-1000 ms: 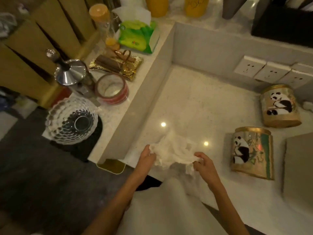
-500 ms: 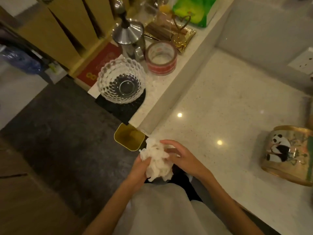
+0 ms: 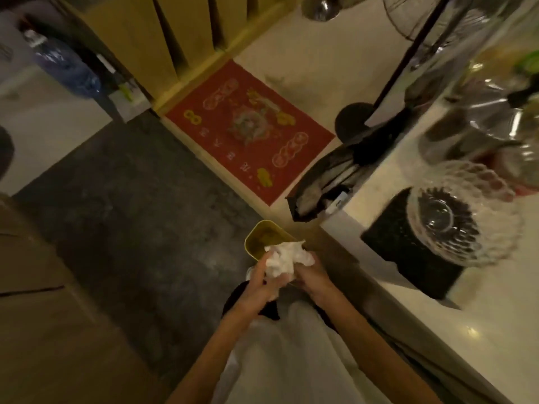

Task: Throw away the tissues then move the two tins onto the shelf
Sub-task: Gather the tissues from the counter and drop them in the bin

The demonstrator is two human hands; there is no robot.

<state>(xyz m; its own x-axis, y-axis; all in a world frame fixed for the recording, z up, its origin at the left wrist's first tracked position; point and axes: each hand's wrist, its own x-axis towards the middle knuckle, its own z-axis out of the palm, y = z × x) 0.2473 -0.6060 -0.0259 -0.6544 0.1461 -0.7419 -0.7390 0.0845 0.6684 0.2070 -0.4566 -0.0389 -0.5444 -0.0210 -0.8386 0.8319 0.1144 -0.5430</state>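
Wad of white tissues [image 3: 281, 259] bunched between my left hand [image 3: 262, 282] & right hand [image 3: 310, 277], both clamped on it, just over the yellow bin [image 3: 256, 243] on the floor beside the worktop [image 3: 376, 205]. Step 1, binning; next I'd let go above the opening. Tins not in view.

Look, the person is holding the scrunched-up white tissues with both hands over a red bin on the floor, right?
Almost. The head view shows the bin is yellow, not red; the red thing farther off is a floor mat. The rest holds: the left hand and right hand hold the scrunched white tissues above it.
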